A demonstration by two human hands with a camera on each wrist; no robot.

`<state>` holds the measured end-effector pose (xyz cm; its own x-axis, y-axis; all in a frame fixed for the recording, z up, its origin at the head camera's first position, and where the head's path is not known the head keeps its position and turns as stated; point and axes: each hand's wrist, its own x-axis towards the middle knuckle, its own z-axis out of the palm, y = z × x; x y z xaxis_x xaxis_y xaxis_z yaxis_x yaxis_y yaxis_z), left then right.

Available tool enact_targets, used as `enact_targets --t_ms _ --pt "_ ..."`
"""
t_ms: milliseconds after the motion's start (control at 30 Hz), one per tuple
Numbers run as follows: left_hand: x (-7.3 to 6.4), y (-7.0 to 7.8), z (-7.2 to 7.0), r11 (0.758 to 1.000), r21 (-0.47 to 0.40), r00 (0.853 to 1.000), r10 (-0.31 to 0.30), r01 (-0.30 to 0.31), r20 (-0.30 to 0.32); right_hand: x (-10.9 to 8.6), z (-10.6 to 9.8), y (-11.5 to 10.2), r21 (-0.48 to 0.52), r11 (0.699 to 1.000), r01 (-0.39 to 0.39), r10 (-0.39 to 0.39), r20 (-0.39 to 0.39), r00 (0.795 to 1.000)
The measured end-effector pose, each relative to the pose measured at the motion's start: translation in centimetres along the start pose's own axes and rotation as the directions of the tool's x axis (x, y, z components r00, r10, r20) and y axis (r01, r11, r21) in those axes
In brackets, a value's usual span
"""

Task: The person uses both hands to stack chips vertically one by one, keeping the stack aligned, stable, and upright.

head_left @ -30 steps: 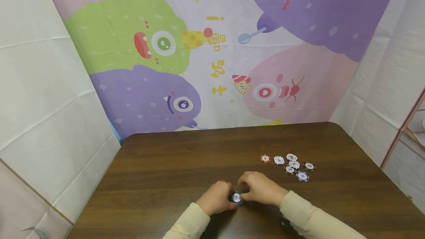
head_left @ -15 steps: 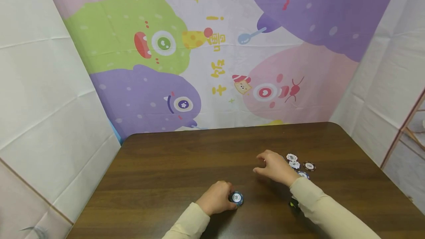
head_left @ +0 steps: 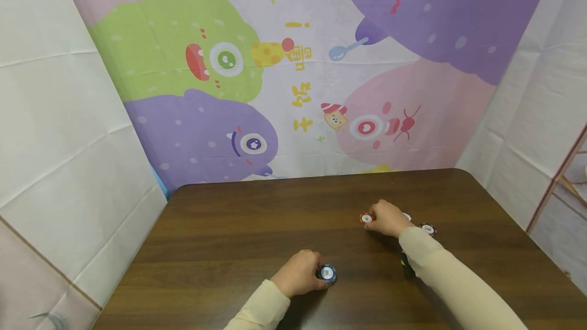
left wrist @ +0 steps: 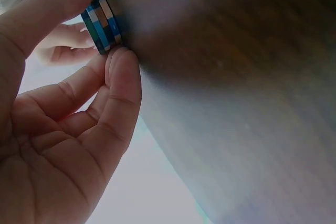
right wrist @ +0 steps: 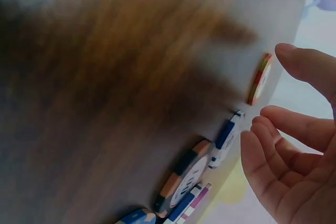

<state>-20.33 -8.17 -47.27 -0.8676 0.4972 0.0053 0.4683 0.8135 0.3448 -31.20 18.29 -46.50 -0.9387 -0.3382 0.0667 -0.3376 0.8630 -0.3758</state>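
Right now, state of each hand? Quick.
Left hand: closed, holding the small chip stack between thumb and fingers.
Right hand: open, thumb and fingers apart at the red chip, no grip visible.

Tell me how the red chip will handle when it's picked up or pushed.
The red chip is likely stiff, its round edge unbent. Lying flat on the table, it would probably slide rather than tip when pushed. Its thin rim may be awkward to pinch.

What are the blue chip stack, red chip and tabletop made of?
Blue poker chip stack and red poker chip: probably smooth, hard plastic or clay composite, judging by clean, patterned rims. Tabletop: dark wood or wood-look laminate, smooth with a slight sheen; brown grain and pale glare show.
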Motion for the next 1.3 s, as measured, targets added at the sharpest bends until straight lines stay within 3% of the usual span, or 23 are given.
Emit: enact_targets --t_ms 633,900,1133,1300 --pt "-0.1 0.1 -0.2 1.0 -0.022 1.0 -0.009 0.01 0.016 1.6 0.4 0.5 -0.008 1.0 -0.006 0.007 0.07 0.998" --pt "-0.1 0.1 -0.1 1.0 -0.02 1.0 -0.007 0.008 0.015 1.4 0.0 0.7 0.039 0.998 0.042 -0.044 0.053 0.998" --pt "-0.1 0.2 -0.2 1.0 -0.024 1.0 -0.008 0.008 0.013 1.6 0.4 0.7 0.034 0.999 -0.028 0.026 0.062 0.998" --pt "-0.1 0.2 -0.2 1.0 -0.019 1.0 -0.005 0.005 0.01 1.4 0.3 0.6 0.028 0.999 -0.016 0.015 0.058 0.998"
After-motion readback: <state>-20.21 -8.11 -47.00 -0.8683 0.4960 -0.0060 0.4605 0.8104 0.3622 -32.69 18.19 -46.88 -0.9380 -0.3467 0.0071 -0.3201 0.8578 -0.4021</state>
